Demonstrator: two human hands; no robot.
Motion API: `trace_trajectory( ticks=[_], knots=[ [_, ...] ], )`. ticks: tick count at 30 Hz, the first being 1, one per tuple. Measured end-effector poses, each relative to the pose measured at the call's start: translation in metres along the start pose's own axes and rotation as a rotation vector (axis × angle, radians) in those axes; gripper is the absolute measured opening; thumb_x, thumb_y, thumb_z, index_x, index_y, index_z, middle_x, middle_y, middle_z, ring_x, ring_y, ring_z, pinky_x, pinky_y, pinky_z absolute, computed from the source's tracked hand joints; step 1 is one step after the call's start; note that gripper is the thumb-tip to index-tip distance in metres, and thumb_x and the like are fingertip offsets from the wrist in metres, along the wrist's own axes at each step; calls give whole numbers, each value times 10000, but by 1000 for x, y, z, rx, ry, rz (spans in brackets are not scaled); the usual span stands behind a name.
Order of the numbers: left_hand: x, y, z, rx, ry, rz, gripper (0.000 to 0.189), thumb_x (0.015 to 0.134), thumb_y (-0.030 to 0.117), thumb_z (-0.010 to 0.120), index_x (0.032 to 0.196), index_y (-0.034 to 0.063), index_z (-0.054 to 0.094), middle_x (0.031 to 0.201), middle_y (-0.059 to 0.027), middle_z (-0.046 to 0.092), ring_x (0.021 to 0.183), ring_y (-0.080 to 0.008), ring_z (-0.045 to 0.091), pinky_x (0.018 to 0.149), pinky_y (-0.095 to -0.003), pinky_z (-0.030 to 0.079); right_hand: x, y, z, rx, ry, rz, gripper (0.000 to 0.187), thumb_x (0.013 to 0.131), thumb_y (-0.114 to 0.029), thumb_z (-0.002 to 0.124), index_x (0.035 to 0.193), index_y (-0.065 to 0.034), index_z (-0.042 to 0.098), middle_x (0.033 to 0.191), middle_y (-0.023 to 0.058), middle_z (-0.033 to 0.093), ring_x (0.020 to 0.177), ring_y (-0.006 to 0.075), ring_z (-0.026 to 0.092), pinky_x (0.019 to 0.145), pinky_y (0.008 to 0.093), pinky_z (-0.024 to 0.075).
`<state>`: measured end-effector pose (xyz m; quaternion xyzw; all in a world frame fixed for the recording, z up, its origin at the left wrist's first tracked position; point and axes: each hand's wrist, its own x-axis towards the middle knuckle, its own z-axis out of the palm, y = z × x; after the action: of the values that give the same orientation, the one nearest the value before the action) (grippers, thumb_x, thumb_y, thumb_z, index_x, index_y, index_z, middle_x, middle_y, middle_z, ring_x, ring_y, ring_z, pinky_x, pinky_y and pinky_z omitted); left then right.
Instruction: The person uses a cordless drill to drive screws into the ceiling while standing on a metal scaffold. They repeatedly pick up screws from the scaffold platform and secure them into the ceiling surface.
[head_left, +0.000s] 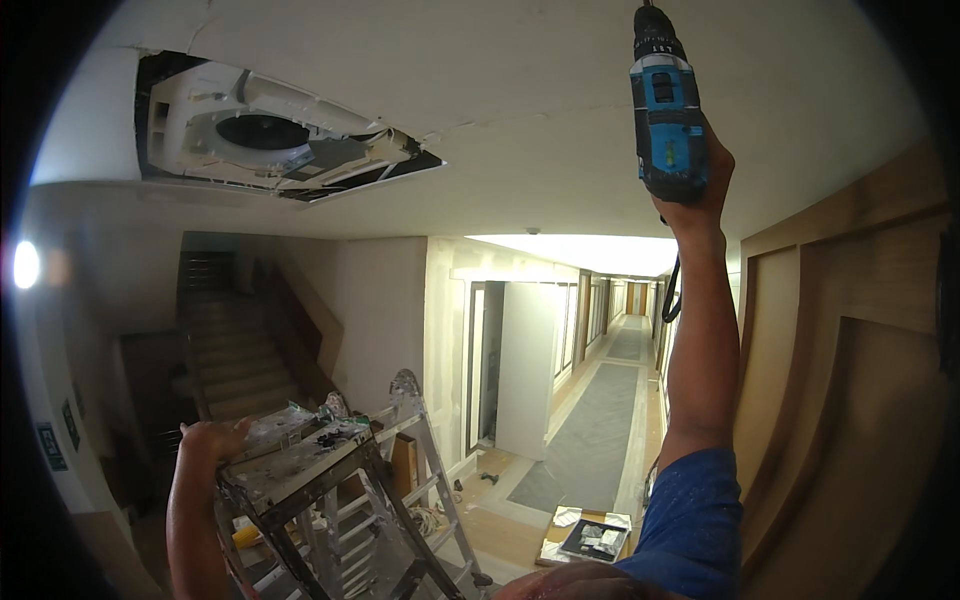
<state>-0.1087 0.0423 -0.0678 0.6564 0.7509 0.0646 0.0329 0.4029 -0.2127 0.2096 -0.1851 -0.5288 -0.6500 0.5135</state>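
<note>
My right hand (705, 187) is raised high, gripping a blue and black cordless drill (670, 112) that points up at the white ceiling (525, 172). The drill's tip is cut off by the picture's top edge. A strap hangs below the grip. My left hand (214, 439) rests at the left edge of the paint-spattered top of a stepladder (289, 476); whether its fingers grip the edge is unclear. Dark screws or similar small bits lie on the ladder's top.
An open ceiling unit with a round fan opening (262, 133) is at upper left. A second ladder (435, 480) stands beyond the first. A staircase (240, 352) rises at left, wood panelling (847, 375) lines the right, and a flat box (589, 536) lies on the corridor floor.
</note>
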Motion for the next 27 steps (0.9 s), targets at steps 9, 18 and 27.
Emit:
trace_trajectory(
  ticks=[9, 18, 27],
  knots=[
    [10, -15, 2, -77, 8, -101, 894, 1020, 747, 152, 1428, 96, 608, 1541, -181, 503, 1510, -349, 367, 1268, -536, 157, 7, -9, -6, -30, -5, -33, 370, 776, -64, 806, 1123, -49, 680, 896, 112, 746, 804, 226, 748, 764, 336, 602],
    [23, -27, 13, -9, 32, 3, 928, 1010, 767, 184, 1357, 51, 663, 1471, -195, 576, 1449, -348, 462, 1223, -500, 273, 12, -13, -9, -103, -50, -3, 353, 783, -55, 799, 1113, -53, 677, 901, 116, 750, 814, 243, 756, 765, 346, 613],
    [22, -35, 13, 3, 79, 19, 962, 938, 835, 356, 1242, -3, 718, 1360, -224, 650, 1348, -380, 556, 1149, -456, 397, 11, -10, -9, -135, -70, -18, 313, 792, -52, 797, 1082, -45, 676, 899, 122, 744, 838, 242, 758, 782, 355, 618]
  ],
)
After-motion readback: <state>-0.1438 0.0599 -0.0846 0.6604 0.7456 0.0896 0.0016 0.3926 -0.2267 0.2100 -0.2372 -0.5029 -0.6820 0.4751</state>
